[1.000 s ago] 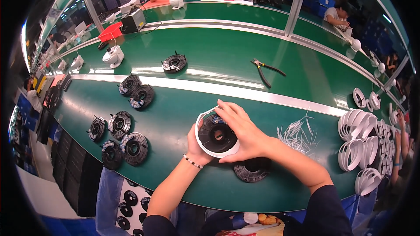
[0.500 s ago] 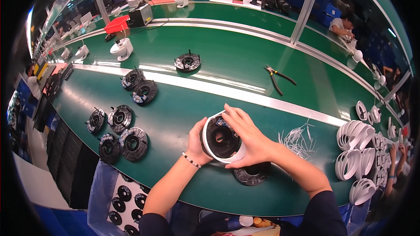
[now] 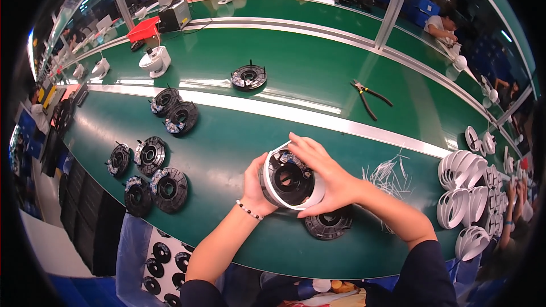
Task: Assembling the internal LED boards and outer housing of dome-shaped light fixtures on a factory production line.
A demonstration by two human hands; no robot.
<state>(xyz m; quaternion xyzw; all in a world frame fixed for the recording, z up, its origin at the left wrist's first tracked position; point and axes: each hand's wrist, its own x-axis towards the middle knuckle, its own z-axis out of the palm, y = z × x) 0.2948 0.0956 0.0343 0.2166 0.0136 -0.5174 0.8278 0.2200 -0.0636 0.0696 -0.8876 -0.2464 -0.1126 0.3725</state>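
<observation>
Between both hands I hold a round black housing (image 3: 301, 184) fitted inside a white ring (image 3: 269, 192). Its open face is tilted up toward me, showing a small circuit board near the top and a hole in the middle. My left hand (image 3: 256, 184), with a beaded bracelet at the wrist, wraps the left side. My right hand (image 3: 330, 175) grips the right side, fingers over the upper rim and thumb at the lower edge. Just below my right hand, a black disc-shaped base (image 3: 330, 227) lies on the green table (image 3: 227, 148), partly covered by the hand.
Several black bases with circuit boards (image 3: 170, 189) lie at left. Beyond the metal strip are another base (image 3: 249, 77), cutters (image 3: 371, 100) and a white camera-like unit (image 3: 155, 61). White plastic scraps (image 3: 389, 176) and stacked white rings (image 3: 462, 170) are at right; a box of black discs (image 3: 162, 253) stands lower left.
The housing has turned slightly in my hands, showing more of its circuit board. Both hands keep their hold. The whole view has shifted a little.
</observation>
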